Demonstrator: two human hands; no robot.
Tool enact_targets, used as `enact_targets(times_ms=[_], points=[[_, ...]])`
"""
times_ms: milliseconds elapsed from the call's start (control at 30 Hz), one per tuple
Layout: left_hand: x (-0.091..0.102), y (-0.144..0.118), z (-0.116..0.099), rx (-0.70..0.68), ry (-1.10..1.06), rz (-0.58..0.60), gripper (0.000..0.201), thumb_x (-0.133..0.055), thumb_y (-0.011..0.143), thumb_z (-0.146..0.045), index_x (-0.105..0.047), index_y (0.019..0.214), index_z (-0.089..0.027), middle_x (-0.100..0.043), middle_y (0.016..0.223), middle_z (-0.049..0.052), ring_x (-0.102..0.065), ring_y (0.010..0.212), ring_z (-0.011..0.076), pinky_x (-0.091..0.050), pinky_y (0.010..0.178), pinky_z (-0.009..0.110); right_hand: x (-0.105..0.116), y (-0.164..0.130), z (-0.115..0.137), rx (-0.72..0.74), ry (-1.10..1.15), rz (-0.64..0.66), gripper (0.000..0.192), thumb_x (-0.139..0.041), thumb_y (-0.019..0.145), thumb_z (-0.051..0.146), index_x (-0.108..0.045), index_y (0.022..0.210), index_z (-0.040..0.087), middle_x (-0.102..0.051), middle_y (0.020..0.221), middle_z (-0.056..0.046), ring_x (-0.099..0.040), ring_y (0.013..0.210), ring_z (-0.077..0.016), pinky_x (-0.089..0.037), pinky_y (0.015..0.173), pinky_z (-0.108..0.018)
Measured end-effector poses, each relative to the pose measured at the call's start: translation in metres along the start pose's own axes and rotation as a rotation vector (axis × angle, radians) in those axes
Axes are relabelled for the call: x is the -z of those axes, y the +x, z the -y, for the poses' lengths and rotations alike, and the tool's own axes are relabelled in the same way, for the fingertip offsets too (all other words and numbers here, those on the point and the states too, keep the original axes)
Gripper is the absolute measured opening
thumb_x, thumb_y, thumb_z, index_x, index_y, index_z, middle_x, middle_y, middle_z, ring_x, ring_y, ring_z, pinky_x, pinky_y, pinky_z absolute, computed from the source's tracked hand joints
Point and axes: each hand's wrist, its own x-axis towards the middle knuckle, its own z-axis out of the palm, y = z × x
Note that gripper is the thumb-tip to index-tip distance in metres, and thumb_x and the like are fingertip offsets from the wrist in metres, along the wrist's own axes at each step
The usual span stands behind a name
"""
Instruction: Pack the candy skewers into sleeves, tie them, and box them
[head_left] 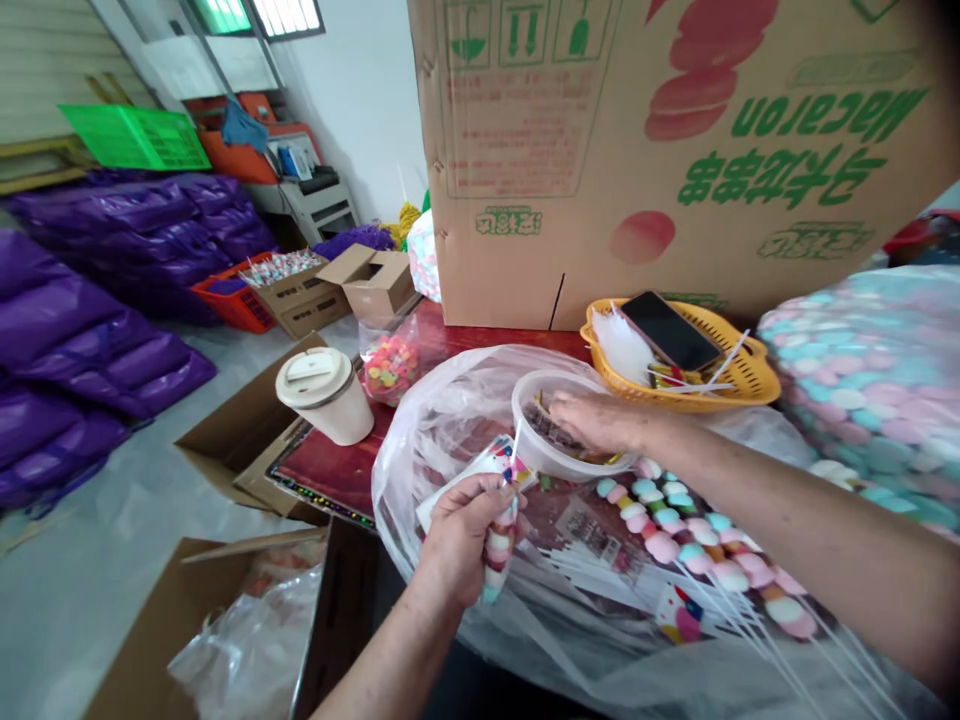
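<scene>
My left hand [466, 530] is closed around a bagged marshmallow skewer [498, 550], held with its white stick pointing up and the candy hanging below. Inside a round clear plastic tub [526, 440], my right hand [589, 418] has its fingers bent down and drawn together. Small dark brown pieces [551, 428] lie in the tub, too fine to make out, and the fingertips are partly hidden among them. Marshmallow skewers [697, 545] in pink, blue and white lie under my right forearm. A printed card [499, 455] rests behind my left hand.
A yellow basket [739, 385] holds a phone [670, 330] and white sticks. A large carton [525, 250] stands behind it. At the left are a lidded cup [330, 395] and a bag of colourful candy [391, 368]. A big bag of marshmallows [877, 370] sits at right.
</scene>
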Motion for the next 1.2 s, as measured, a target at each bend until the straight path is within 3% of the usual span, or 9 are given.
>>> enact_targets(times_ms=[167, 300, 533, 700, 833, 933, 1000, 1100, 1200], points=[[-0.003, -0.002, 0.001, 0.012, 0.004, -0.009, 0.034, -0.080, 0.052, -0.036, -0.060, 0.066, -0.013, -0.050, 0.044, -0.003, -0.047, 0.036, 0.0084, -0.025, 0.028, 0.014, 0.034, -0.011, 0.008, -0.074, 0.060, -0.024, 0.014, -0.044, 0.081, 0.015, -0.041, 0.068, 0.021, -0.049, 0.061, 0.003, -0.041, 0.055, -0.0111, -0.029, 0.052, -0.024], [-0.010, -0.005, 0.005, 0.008, -0.015, -0.023, 0.034, -0.081, 0.050, -0.035, -0.059, 0.066, -0.014, -0.051, 0.046, -0.003, -0.052, 0.041, 0.0107, -0.026, 0.029, 0.014, 0.049, -0.043, 0.042, -0.051, 0.208, -0.077, 0.012, -0.044, 0.084, 0.021, -0.043, 0.073, 0.021, -0.046, 0.063, 0.005, -0.041, 0.055, -0.0100, -0.032, 0.051, -0.022], [-0.041, -0.012, 0.017, -0.066, 0.125, 0.063, 0.023, -0.069, 0.057, -0.031, -0.052, 0.053, -0.015, -0.046, 0.041, -0.006, -0.035, 0.031, 0.0040, -0.023, 0.029, 0.015, -0.015, -0.114, 0.109, -0.068, 0.637, -0.314, 0.018, -0.044, 0.092, 0.028, -0.049, 0.077, 0.021, -0.051, 0.065, 0.004, -0.047, 0.062, -0.0112, -0.038, 0.059, -0.023], [-0.047, -0.022, 0.023, -0.047, 0.271, 0.163, 0.024, -0.064, 0.062, -0.033, -0.052, 0.052, -0.016, -0.048, 0.044, -0.004, -0.033, 0.029, 0.0040, -0.022, 0.029, 0.017, -0.032, -0.128, 0.106, -0.100, 0.728, -0.357, 0.009, -0.040, 0.094, 0.028, -0.047, 0.095, 0.022, -0.054, 0.070, 0.003, -0.049, 0.063, -0.0125, -0.041, 0.060, -0.024], [-0.045, -0.028, 0.027, -0.131, 0.391, 0.319, 0.029, -0.069, 0.070, -0.039, -0.062, 0.060, -0.013, -0.054, 0.054, -0.001, -0.043, 0.042, 0.0057, -0.034, 0.039, 0.018, -0.031, -0.140, 0.105, -0.204, 0.591, -0.376, 0.029, -0.042, 0.090, 0.024, -0.047, 0.118, 0.022, -0.056, 0.066, 0.003, -0.052, 0.060, -0.0145, -0.042, 0.060, -0.027], [-0.047, -0.029, 0.031, -0.152, 0.268, 0.292, 0.031, -0.076, 0.066, -0.040, -0.062, 0.058, -0.013, -0.054, 0.054, -0.001, -0.046, 0.047, 0.0068, -0.037, 0.045, 0.018, -0.041, -0.146, 0.107, -0.275, 0.563, -0.557, 0.051, -0.047, 0.086, 0.024, -0.039, 0.136, 0.019, -0.055, 0.063, 0.003, -0.052, 0.057, -0.0150, -0.044, 0.059, -0.028], [-0.046, -0.028, 0.035, -0.061, 0.110, 0.255, 0.030, -0.079, 0.061, -0.037, -0.060, 0.058, -0.014, -0.054, 0.051, -0.001, -0.045, 0.043, 0.0069, -0.037, 0.043, 0.019, -0.045, -0.152, 0.107, -0.322, 0.682, -0.647, 0.050, -0.052, 0.086, 0.030, -0.044, 0.134, 0.018, -0.056, 0.062, 0.003, -0.053, 0.056, -0.0144, -0.046, 0.056, -0.027], [-0.041, -0.027, 0.040, 0.245, 0.026, 0.387, 0.028, -0.083, 0.051, -0.027, -0.061, 0.060, -0.012, -0.059, 0.052, 0.002, -0.054, 0.045, 0.0110, -0.045, 0.046, 0.023, -0.036, -0.163, 0.106, -0.213, 0.849, -0.408, 0.022, -0.055, 0.088, 0.036, -0.066, 0.098, 0.019, -0.061, 0.063, 0.001, -0.057, 0.056, -0.0131, -0.047, 0.053, -0.024], [-0.036, -0.027, 0.046, 0.515, 0.019, 0.656, 0.030, -0.083, 0.047, -0.024, -0.063, 0.065, -0.010, -0.062, 0.054, 0.004, -0.059, 0.048, 0.0153, -0.050, 0.048, 0.027, -0.020, -0.172, 0.104, 0.070, 0.919, -0.110, 0.022, -0.056, 0.090, 0.034, -0.067, 0.078, 0.019, -0.069, 0.073, -0.001, -0.064, 0.063, -0.0124, -0.052, 0.061, -0.023]])
